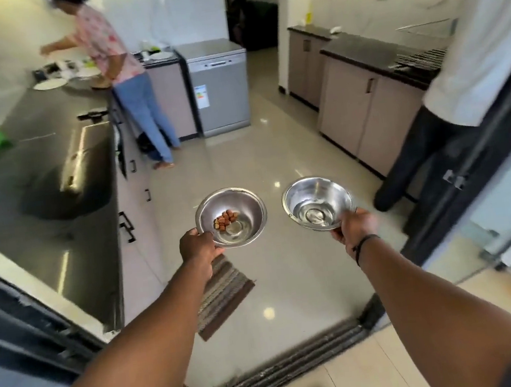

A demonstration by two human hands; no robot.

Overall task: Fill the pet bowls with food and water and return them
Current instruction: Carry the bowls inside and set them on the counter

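I hold two steel pet bowls out in front of me, above the kitchen floor. My left hand (198,247) grips the near rim of the left bowl (246,208), which has a small heap of brown kibble (224,219) in its bottom. My right hand (355,226) grips the near rim of the right bowl (318,197), which looks to hold a little clear water. Both bowls sit roughly level, side by side and apart.
A dark counter (41,173) runs along the left, with a person (126,80) working at its far end. A grey dishwasher (219,86) stands ahead. Cabinets (362,108) and a second person (457,75) are on the right. A striped mat (224,295) lies below, near a door sill (277,372).
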